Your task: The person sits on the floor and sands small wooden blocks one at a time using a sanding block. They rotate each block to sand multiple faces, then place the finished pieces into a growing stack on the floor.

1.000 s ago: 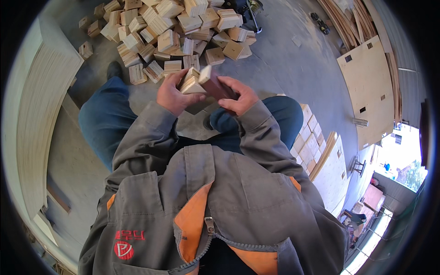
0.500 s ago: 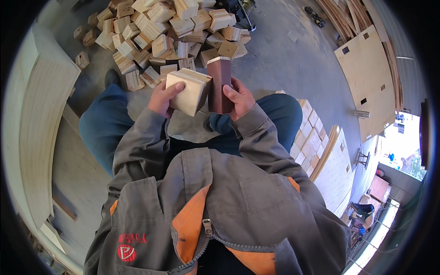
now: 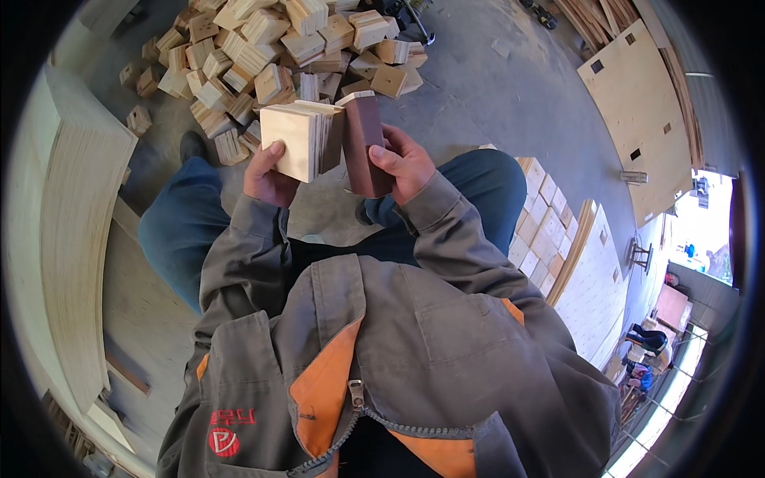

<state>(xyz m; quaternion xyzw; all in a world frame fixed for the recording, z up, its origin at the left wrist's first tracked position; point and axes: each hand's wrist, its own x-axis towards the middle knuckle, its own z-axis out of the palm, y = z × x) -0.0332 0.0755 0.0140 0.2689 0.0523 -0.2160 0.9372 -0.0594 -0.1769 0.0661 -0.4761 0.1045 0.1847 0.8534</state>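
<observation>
From the person's head, the left one of two side-by-side fisheye cameras looks steeply down, past the grey work jacket filling the lower half at close range, to the left hand and right hand a little farther off; its wide field bends the stack of wooden sheets along the left rim and reaches a distant bright opening at right

This place looks like a wood workshop. The floor is plain, hard and grey. A big messy heap of wood blocks sits on it, and more blocks in neat rows are on the right. A thick stack of flat boards is on the left. Far right, there is a big board with square holes, near long thin wood strips.
</observation>
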